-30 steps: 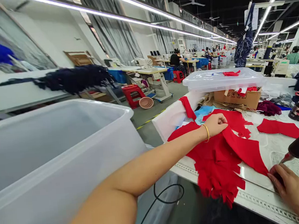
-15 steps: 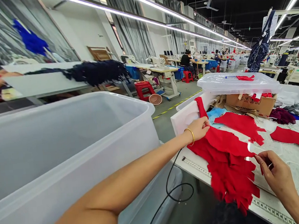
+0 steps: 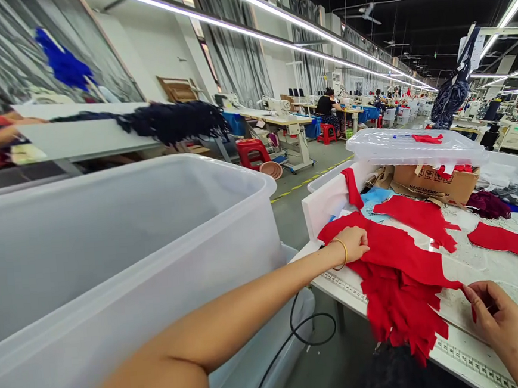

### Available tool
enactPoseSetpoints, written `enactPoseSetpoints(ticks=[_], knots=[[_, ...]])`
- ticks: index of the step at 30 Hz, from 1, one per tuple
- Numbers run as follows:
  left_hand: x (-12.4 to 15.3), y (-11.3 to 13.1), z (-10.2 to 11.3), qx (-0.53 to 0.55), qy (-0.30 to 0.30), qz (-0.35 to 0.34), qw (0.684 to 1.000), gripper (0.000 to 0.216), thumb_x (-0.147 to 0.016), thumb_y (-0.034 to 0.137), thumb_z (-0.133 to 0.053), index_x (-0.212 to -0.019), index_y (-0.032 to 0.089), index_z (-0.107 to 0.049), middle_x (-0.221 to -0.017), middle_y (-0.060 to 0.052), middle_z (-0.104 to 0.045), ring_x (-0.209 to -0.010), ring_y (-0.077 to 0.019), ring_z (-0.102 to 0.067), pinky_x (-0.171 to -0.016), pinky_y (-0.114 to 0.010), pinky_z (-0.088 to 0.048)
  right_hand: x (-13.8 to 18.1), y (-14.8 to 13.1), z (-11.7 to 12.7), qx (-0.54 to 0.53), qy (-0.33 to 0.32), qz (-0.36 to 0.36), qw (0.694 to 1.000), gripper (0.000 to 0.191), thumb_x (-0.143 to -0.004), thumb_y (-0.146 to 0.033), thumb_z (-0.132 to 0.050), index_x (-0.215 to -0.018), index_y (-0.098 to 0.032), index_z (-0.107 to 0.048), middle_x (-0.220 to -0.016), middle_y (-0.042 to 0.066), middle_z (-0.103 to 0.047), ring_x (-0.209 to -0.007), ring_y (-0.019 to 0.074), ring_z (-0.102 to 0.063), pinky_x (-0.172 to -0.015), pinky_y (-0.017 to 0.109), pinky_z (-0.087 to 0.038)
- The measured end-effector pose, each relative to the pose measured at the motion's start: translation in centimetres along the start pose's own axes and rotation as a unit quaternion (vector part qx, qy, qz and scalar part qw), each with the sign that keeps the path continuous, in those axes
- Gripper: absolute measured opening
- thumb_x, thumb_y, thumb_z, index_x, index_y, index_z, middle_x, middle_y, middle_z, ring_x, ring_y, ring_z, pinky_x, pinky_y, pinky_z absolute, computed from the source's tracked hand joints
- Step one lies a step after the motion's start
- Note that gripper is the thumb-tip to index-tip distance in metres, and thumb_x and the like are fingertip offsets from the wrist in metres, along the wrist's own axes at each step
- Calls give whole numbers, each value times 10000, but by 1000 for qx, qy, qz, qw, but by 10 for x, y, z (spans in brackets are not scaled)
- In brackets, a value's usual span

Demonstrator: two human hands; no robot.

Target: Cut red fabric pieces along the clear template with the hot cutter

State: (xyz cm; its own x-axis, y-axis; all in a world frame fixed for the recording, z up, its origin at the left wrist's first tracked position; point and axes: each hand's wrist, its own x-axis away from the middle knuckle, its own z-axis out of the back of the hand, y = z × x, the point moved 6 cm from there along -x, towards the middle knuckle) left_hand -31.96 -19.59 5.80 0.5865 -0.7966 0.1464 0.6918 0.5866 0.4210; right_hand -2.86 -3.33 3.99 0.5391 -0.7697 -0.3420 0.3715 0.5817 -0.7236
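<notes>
A stack of red fabric pieces point(image 3: 395, 279) lies over the near edge of a white work table point(image 3: 493, 265). My left hand point(image 3: 351, 244), with a gold bangle on the wrist, rests on the stack's left side, fingers curled onto the top piece. At the lower right, my right hand point(image 3: 497, 316) pinches the right corner of the top red piece. More red pieces point(image 3: 415, 214) lie further back on the table, and another red piece point(image 3: 509, 243) lies to the right.
A large translucent plastic bin point(image 3: 124, 252) stands at my left. A cardboard box point(image 3: 437, 180) sits under a clear plastic lid point(image 3: 411, 143) behind the fabric. A black cable point(image 3: 308, 327) hangs below the table. Sewing stations and seated people fill the aisle beyond.
My left hand slid down and left across the red stack. My right hand moved to the top piece's right corner and pinched it. The dark tool seen a second ago is out of view.
</notes>
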Motion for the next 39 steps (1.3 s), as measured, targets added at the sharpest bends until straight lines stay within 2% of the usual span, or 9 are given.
enactPoseSetpoints(ticks=[4,9,13,17,22,25,29,33,39], knots=[[-13,5,29,-42,37,-6,998,304,-1002,355,-649,-1245,173,-629,-1256,-95,-645,-1064,-240,-665,-909,-451,-579,-4,6,-13,-21,-38,13,999,590,-817,-814,-517,-774,-238,-638,-533,-19,-601,-453,155,-541,-506,294,-473],[-20,-7,59,-117,77,25,990,316,-996,353,-659,-1260,184,-623,-1273,-95,-636,-1082,-247,-661,-911,-447,-578,-3,-4,-33,-31,-90,105,990,463,-909,-665,-516,-842,-237,-678,-643,14,-665,-518,158,-576,-530,288,-496],[-4,-8,57,-184,101,22,977,324,-993,347,-661,-1271,187,-620,-1326,-102,-611,-1147,-267,-633,-966,-488,-550,4,-6,-41,-14,-118,151,981,372,-956,-564,-497,-869,-248,-673,-749,31,-689,-595,162,-607,-570,288,-510],[14,6,43,-230,103,-34,967,250,-978,257,-645,-1217,183,-647,-1376,-117,-582,-1273,-298,-552,-1058,-506,-472,-1,7,-23,17,-98,138,985,331,-965,-518,-479,-852,-252,-639,-798,28,-675,-651,167,-616,-620,305,-514],[9,9,29,-266,43,-91,959,73,-864,215,-678,-795,216,-702,-1023,-98,-705,-1049,-289,-663,-917,-399,-533,-22,27,6,83,-115,77,987,157,-900,-358,-525,-828,-244,-606,-869,38,-682,-733,199,-649,-652,341,-517],[-6,18,30,-285,40,-111,951,119,-862,229,-643,-756,217,-697,-909,-97,-707,-973,-307,-676,-846,-409,-540,-31,34,17,107,-145,55,982,77,-849,-241,-544,-865,-231,-619,-970,55,-683,-805,207,-670,-762,375,-554],[-24,69,16,-285,32,-188,939,153,-930,198,-580,-908,205,-731,-1009,-125,-726,-1059,-300,-651,-908,-415,-516,-37,39,25,127,-160,56,977,118,-825,-172,-605,-921,-227,-647,-1035,68,-676,-940,229,-675,-858,390,-558],[-51,142,-27,-275,-1,-264,925,88,-960,213,-637,-965,178,-717,-1060,-105,-722,-1078,-258,-646,-958,-422,-515,-44,45,32,125,-158,53,978,138,-823,-150,-638,-934,-230,-654,-1072,73,-670,-1031,238,-664,-905,390,-550],[-111,232,-83,-269,-14,-315,910,265,-1008,349,-638,-1218,188,-647,-1282,-96,-639,-1112,-245,-648,-958,-466,-556,-65,63,48,141,-152,48,977,142,-822,-147,-651,-937,-229,-664,-1073,82,-673,-1085,273,-638,-934,436,-537]])
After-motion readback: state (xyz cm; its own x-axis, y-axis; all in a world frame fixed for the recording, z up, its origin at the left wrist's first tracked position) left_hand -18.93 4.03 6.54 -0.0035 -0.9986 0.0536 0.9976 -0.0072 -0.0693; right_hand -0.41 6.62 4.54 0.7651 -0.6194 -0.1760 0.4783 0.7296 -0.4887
